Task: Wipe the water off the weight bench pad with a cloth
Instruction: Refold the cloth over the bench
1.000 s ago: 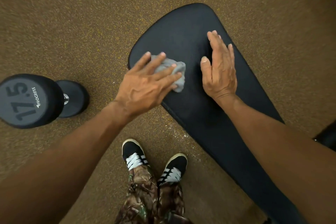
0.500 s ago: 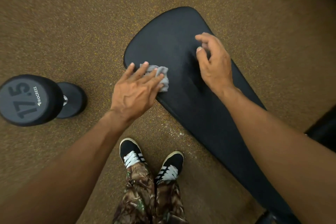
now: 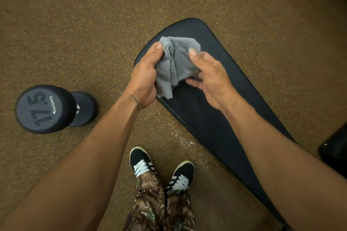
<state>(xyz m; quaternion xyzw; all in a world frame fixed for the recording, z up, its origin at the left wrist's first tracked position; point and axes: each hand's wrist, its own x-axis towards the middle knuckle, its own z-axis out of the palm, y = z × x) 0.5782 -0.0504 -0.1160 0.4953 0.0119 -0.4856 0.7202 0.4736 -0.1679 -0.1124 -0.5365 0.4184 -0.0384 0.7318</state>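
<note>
and the cloth [image 3: 177, 63] is up off the bench pad [image 3: 221, 99] now. a second ago the left hand [image 3: 144, 78] was pressing it flat near the pad's near edge while the right hand [image 3: 210, 78] rested on the vinyl; now both hands have it lifted over the pad's rounded end, left thumb and fingers pinching one side, right thumb on top and fingers curled under the other. it hangs bunched between them, one corner dangling just above the pad edge. looks like a refold to find a dry face, so the wiping is paused, not finished, i'd say. can't make out any water on the dark pad. the 17.5 dumbbell [image 3: 47, 108] stands on the floor well to the left, untouched.
</note>
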